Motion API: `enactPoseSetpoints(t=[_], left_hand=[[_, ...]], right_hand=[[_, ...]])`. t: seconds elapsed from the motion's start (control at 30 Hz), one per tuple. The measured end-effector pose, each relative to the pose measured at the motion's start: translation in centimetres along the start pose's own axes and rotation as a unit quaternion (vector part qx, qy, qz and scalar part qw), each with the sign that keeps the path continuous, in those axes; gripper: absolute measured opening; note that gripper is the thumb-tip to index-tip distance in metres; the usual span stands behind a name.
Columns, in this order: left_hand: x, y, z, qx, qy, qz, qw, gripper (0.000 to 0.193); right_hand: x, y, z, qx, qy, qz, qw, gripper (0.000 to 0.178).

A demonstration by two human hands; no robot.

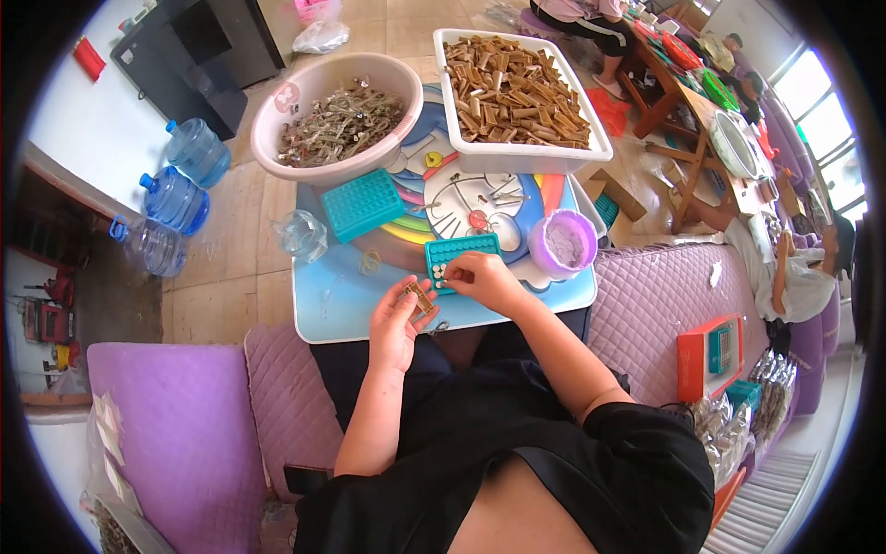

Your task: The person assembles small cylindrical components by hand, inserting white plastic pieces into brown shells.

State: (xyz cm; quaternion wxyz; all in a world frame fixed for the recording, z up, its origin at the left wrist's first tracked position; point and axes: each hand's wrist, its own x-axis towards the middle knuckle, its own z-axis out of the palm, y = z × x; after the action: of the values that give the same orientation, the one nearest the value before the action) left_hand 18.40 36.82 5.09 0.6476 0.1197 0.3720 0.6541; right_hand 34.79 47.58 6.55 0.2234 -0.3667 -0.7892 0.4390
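Observation:
My left hand point(395, 331) holds a small brown rectangular piece point(420, 297) between thumb and fingers, just off the near-left corner of a teal tray point(461, 246) with rows of small holes. My right hand point(487, 282) is over that tray, thumb and fingertips pinched together. What they hold, if anything, is too small to make out. A few small round white pieces point(439, 271) sit in the tray by my right fingertips. Behind it to the left lies a larger teal tray point(363, 205) with a grid of holes. A purple tub point(563, 244) with grey contents stands right of my right hand.
On the low cartoon-printed table point(355, 309) stand a pink basin point(268, 138) of tangled small parts, a white bin point(521, 157) of brown pieces and a clear plastic container point(302, 235). Several water bottles point(175, 198) stand at left. Other people sit at a far-right table.

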Motion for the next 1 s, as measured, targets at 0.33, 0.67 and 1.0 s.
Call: enactPoseSetpoints(t=[0.33, 0.67, 1.0], left_hand=[[-0.2, -0.7, 1.0, 0.065, -0.005, -0.008, 0.998, 0.031], [-0.6, -0.6, 1.7, 0.083, -0.023, -0.007, 0.996, 0.030], [-0.2, -0.6, 1.1, 0.093, 0.027, -0.015, 0.995, 0.027]], right_hand=[[-1.4, -3.6, 1.3, -0.046, 0.078, -0.133, 0.987, 0.013], [-1.9, -4.5, 1.2, -0.011, 0.081, -0.157, 0.984, 0.018], [-0.8, -1.6, 1.4, 0.064, 0.101, -0.040, 0.992, 0.010]])
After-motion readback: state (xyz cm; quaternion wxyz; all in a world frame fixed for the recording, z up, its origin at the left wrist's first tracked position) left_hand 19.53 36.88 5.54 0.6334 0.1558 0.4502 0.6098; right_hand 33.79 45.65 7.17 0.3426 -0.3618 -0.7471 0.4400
